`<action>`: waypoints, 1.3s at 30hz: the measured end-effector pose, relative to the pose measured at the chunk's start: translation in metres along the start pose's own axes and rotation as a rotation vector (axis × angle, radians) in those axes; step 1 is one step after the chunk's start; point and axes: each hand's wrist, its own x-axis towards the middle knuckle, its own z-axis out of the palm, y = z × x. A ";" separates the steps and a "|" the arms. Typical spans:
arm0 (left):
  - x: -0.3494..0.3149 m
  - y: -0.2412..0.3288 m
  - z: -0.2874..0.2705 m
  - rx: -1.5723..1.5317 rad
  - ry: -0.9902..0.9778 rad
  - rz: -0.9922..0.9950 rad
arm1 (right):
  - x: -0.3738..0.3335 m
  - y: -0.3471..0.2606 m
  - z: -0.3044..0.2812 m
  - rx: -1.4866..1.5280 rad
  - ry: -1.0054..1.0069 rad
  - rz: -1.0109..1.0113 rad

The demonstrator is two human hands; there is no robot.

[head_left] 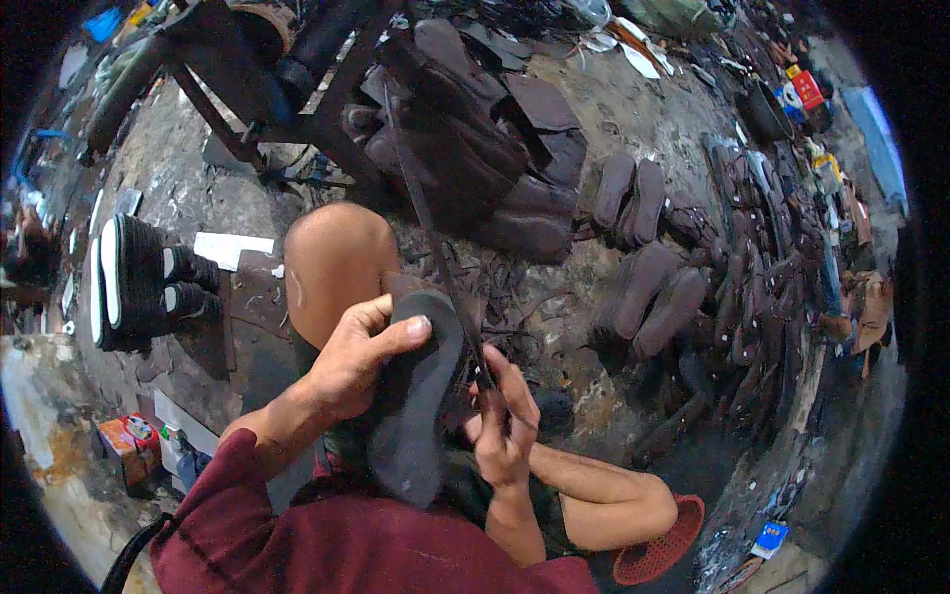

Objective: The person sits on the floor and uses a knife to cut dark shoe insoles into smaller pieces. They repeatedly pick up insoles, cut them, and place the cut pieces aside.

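My left hand (358,354) grips a grey shoe sole (411,411), thumb flat on its upper face and fingers hidden beneath. The sole lies lengthwise in front of my body, its wide end toward my bent knee. In my right hand (505,421) is the near end of a long thin dark blade (427,213). The fingers are closed around it, and it slants away to the upper left, passing along the sole's right edge. From this view I cannot tell whether blade and sole touch.
Dark sheet material (475,148) lies heaped ahead, with thin offcuts (515,307) scattered nearer. Stacked brown soles (648,297) and longer rows (752,267) fill the right. Black-and-white soles (129,282) stand at the left. A dark metal frame (247,89) rises at the upper left.
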 end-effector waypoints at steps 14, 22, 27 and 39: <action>-0.021 0.004 0.013 0.213 -0.152 -0.043 | -0.084 0.027 -0.097 -0.349 -0.278 -0.088; -0.028 0.003 0.037 0.438 -0.241 -0.024 | -0.017 -0.045 -0.118 -0.584 -0.283 -0.212; -0.025 -0.001 0.054 0.578 -0.322 -0.115 | 0.025 -0.085 -0.126 -0.673 -0.470 -0.201; 0.015 -0.064 0.045 -0.080 -0.422 0.286 | -0.016 -0.030 -0.084 -0.144 0.235 0.140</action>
